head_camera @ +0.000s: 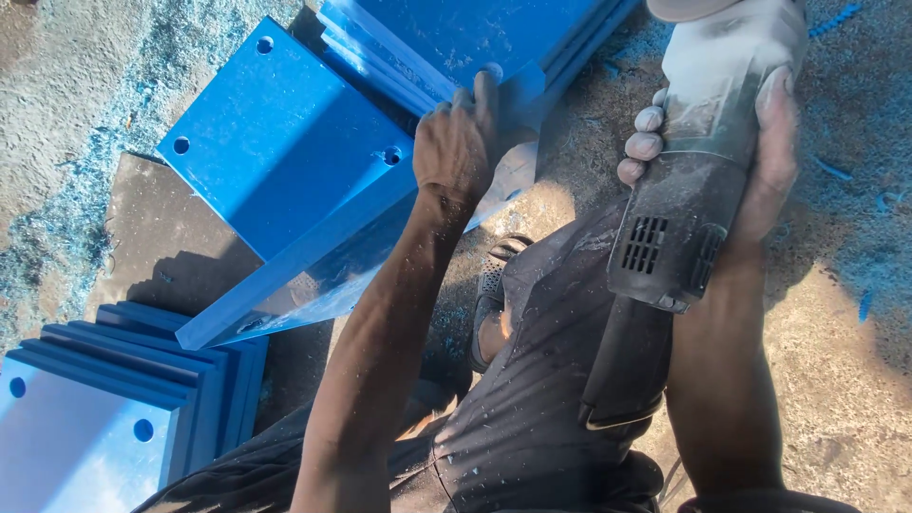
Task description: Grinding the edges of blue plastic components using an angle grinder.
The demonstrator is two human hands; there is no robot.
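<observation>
My left hand (pixel 458 142) grips the upper edge of a thick blue plastic plate (pixel 275 152) that stands tilted on its side, with round holes near its corners. My right hand (pixel 760 123) is wrapped around a dusty grey power grinder (pixel 679 209), held upright to the right of the plate. The tool's working end is hidden at the top of the view. Its dark rear housing and cable point down toward my lap.
A stack of blue plates (pixel 446 38) lies at the top. Another stack (pixel 104 399) sits at the lower left. Blue shavings (pixel 104 104) cover the concrete ground. A dark board (pixel 171 237) lies under the held plate. My dark trousers and a sandalled foot (pixel 494 285) fill the middle.
</observation>
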